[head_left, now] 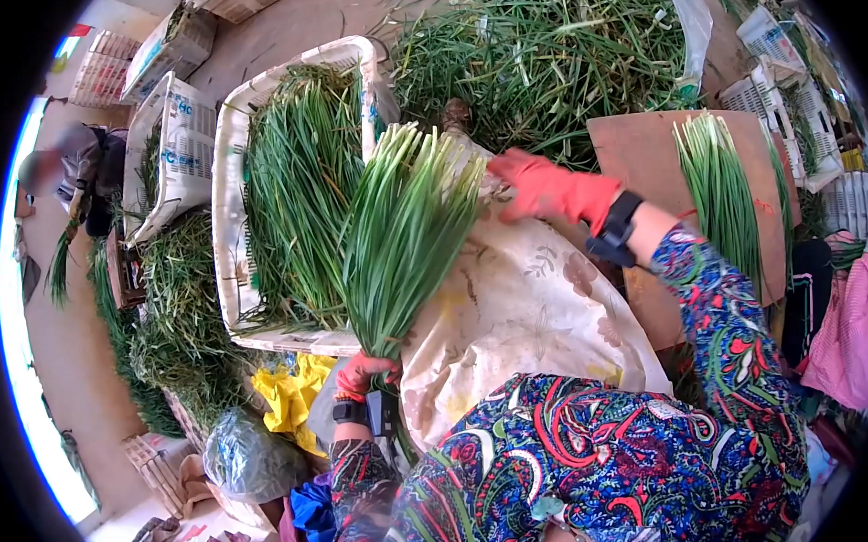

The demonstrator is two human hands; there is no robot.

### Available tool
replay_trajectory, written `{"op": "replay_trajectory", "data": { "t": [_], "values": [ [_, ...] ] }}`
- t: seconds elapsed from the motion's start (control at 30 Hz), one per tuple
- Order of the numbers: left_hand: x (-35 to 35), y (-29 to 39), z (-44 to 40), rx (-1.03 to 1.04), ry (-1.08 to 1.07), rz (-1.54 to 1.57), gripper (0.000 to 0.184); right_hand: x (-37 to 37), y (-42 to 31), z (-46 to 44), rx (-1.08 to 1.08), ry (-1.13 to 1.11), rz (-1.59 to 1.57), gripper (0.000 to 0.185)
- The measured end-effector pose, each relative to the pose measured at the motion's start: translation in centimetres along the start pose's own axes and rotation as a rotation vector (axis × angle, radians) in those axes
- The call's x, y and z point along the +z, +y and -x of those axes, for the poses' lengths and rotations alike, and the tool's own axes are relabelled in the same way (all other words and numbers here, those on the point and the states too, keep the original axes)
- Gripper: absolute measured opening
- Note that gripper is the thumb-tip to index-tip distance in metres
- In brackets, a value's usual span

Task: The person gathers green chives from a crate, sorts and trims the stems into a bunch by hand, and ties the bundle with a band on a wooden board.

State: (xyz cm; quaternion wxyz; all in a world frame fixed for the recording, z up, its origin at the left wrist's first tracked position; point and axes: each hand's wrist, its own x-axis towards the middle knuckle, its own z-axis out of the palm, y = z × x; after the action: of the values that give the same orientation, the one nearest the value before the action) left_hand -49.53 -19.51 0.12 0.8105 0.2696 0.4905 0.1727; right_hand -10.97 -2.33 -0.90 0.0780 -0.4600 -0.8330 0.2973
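Observation:
My left hand (pixel 366 374), in a red glove, is closed around the leafy lower end of a bunch of garlic chives (pixel 404 234). The bunch fans out upward, with its pale stem ends at the top, over my lap. To its right is my right hand (pixel 555 188), also red-gloved, fingers stretched toward the stems and apart, slightly blurred. It appears to hold nothing; a small gap separates it from the bunch. Under both hands spreads a pale, stained apron (pixel 522 316) with a leaf print.
A white crate (pixel 229 211) full of chives stands at left. Loose greens (pixel 541 57) are heaped ahead. On a brown board (pixel 631 159) at right lies another chive bunch (pixel 723 194). A yellow bag (pixel 295 390) sits near my left wrist. Another person (pixel 91 173) is at far left.

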Motion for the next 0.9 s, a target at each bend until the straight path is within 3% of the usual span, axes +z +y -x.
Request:
{"op": "replay_trajectory", "data": {
  "t": [0.07, 0.1, 0.2, 0.27, 0.37, 0.4, 0.43, 0.47, 0.53, 0.6, 0.63, 0.7, 0.77, 0.8, 0.9],
  "values": [
    [0.9, 0.8, 0.1, 0.013, -0.040, 0.032, 0.049, 3.0, -0.5, -1.6, -0.079, 0.034, 0.079, 0.028],
    [0.9, 0.7, 0.2, 0.021, -0.026, 0.061, 0.050, 3.8, -0.4, -2.3, -0.297, 0.400, 0.016, 0.015],
    [1.1, 0.8, 0.3, 0.009, -0.008, 0.032, 0.051, -1.1, -0.1, -3.1, -0.085, 0.013, 0.367, 0.017],
    [0.8, 0.7, 0.1, 0.006, -0.043, 0.023, 0.051, -6.0, 2.9, -3.2, 0.144, 0.050, 0.562, 0.021],
    [1.1, 0.7, 0.1, 0.039, -0.021, 0.054, 0.045, -13.0, 15.1, -0.5, 0.490, 0.542, 0.318, 0.033],
    [1.4, 0.9, 0.1, 0.053, -0.003, 0.051, 0.043, -16.0, 11.5, 0.4, 0.937, 0.475, 0.274, 0.040],
    [1.0, 0.7, 0.1, 0.045, -0.004, 0.044, 0.042, -14.7, 12.9, 0.5, 0.793, 0.700, 0.844, 0.043],
    [0.3, 0.3, -0.1, 0.038, -0.006, 0.039, 0.041, -14.1, 14.2, 0.5, 0.613, 0.680, 0.638, 0.043],
    [0.1, 0.0, -0.3, 0.025, -0.005, 0.045, 0.039, -12.6, 6.8, 0.5, 0.255, 0.606, 0.228, 0.044],
    [0.2, 0.1, 0.0, 0.006, 0.012, 0.063, 0.037, -8.1, 4.0, -1.4, 0.232, 0.112, -0.339, 0.051],
    [0.7, 0.8, 0.0, 0.023, -0.027, 0.051, 0.034, -7.1, 1.3, -1.9, 0.034, -0.067, -0.250, 0.051],
    [0.9, 1.0, 0.0, 0.025, -0.037, 0.019, 0.032, -3.1, -2.5, -4.3, 0.043, -0.031, 0.111, 0.057],
    [0.4, 0.9, -0.1, 0.036, -0.045, 0.002, 0.031, -1.9, -4.4, -6.8, 0.058, -0.073, -0.300, 0.053],
    [0.3, 0.7, -0.1, 0.035, -0.046, 0.032, 0.033, -3.4, -5.3, -6.6, 0.037, -0.274, -0.597, 0.051],
    [1.3, 1.6, 0.3, -0.003, 0.024, -0.014, 0.032, -1.5, -3.7, -8.0, -0.112, -0.274, -0.831, 0.042]
  ]
}}
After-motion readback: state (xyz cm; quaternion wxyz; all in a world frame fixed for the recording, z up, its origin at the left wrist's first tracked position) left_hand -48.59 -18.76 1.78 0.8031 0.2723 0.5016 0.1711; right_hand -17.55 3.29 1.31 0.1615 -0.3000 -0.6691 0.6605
